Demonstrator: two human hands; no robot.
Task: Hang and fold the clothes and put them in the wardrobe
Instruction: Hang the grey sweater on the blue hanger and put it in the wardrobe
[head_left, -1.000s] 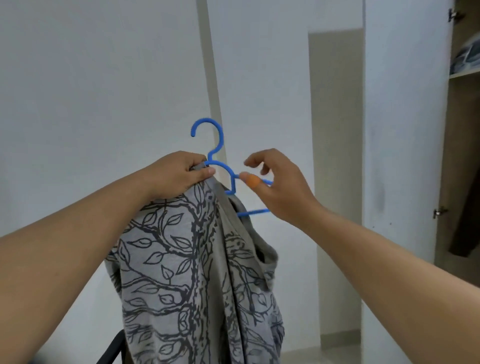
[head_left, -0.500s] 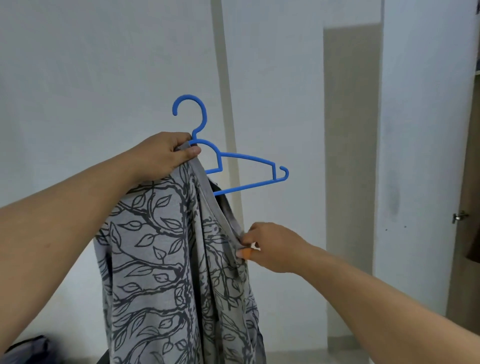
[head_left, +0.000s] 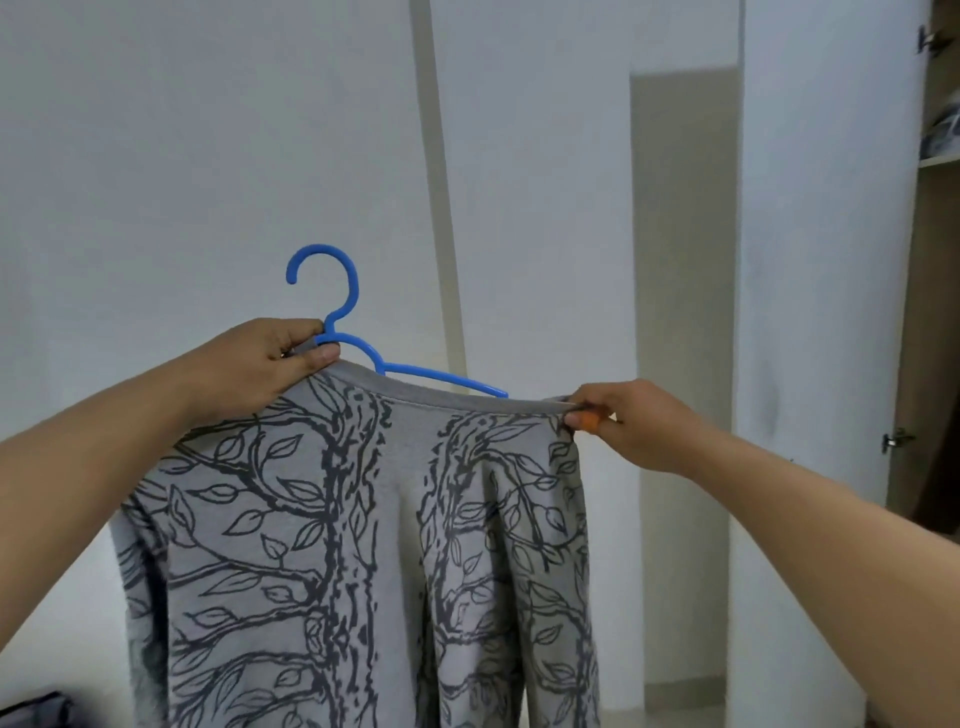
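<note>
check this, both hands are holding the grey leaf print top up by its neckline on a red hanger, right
Not quite: the hanger is blue, not red, as the head view shows. The rest holds: the left hand and right hand both grip the neckline of the grey leaf print top.

The grey leaf-printed knit garment (head_left: 363, 545) hangs in the near centre, stretched between both hands. The blue plastic hanger (head_left: 358, 338) rises behind its top edge, the left hand (head_left: 270, 369) at its neck and the right hand (head_left: 618, 421) at the garment's right end. The open wooden wardrobe (head_left: 935, 312) stands at far right.

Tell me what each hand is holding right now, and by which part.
Left hand grips the blue hanger and the grey shirt at the hanger's neck; right hand pinches the shirt's neckline edge.
</note>
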